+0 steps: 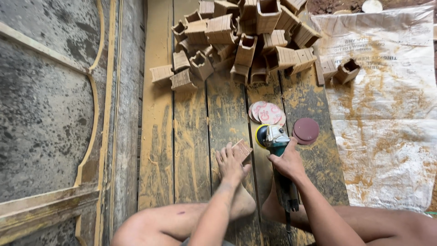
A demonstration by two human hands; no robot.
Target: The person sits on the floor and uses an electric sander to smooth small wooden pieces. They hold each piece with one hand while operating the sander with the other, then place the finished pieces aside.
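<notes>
My left hand [230, 166] presses down on a small ribbed wooden block [242, 149] lying on the dusty planks, just above my bare foot [243, 205]. My right hand [287, 161] grips the body of a teal and grey angle grinder [275, 136]. The grinder's yellow-backed disc [260, 135] sits right beside the block. The grinder's handle and cord run back between my legs.
A pile of several hollow ribbed wooden blocks [246, 41] lies at the far end of the planks. Pink sanding discs [268, 113] and a dark red one [306, 130] lie near the grinder. A dusty white sack [387, 105] covers the right; a weathered panelled door [45, 114] lies left.
</notes>
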